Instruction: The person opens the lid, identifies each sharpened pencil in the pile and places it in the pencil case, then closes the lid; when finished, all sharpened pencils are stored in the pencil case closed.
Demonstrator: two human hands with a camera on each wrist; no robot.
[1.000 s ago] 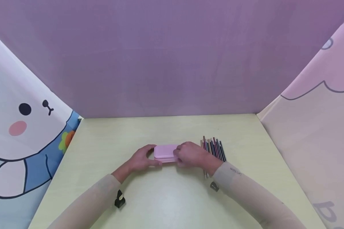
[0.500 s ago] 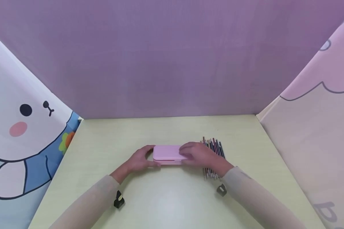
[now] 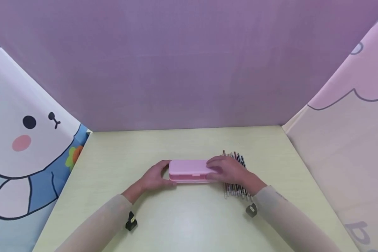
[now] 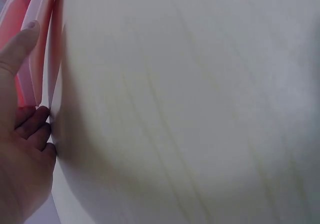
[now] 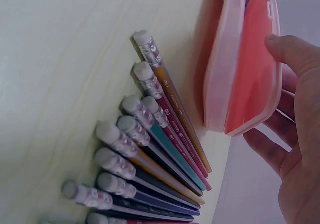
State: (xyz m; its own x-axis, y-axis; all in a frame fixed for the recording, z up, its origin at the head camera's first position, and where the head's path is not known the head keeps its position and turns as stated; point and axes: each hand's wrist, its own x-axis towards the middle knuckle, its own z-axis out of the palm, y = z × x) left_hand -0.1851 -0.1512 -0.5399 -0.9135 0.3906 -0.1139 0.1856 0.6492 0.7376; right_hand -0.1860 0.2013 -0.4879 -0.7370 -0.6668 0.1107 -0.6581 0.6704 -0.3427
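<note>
A pink pencil case point(image 3: 188, 167) lies at the middle of the table, its lid raised a little along the near side, so a narrow gap shows at the front. My left hand point(image 3: 152, 176) holds the case's left end between thumb and fingers. At the right end, my right hand point(image 3: 230, 170) grips the lid point(image 5: 255, 73), the thumb at its front rim and the fingers round its end. Several pencils point(image 5: 175, 119) with white eraser ends lie in a row just right of the case, partly under the right hand in the head view. The case's inside is mostly hidden.
The pale wooden table point(image 3: 182, 224) meets a purple back panel point(image 3: 189, 70). Printed side panels stand at left point(image 3: 41, 147) and right point(image 3: 340, 147). A black wrist device point(image 3: 131, 221) hangs by the left sleeve, another point(image 3: 251, 210) by the right.
My right hand has slid right along the case to its right end. The lid's near edge has come up from the base. My left hand stays at the left end.
</note>
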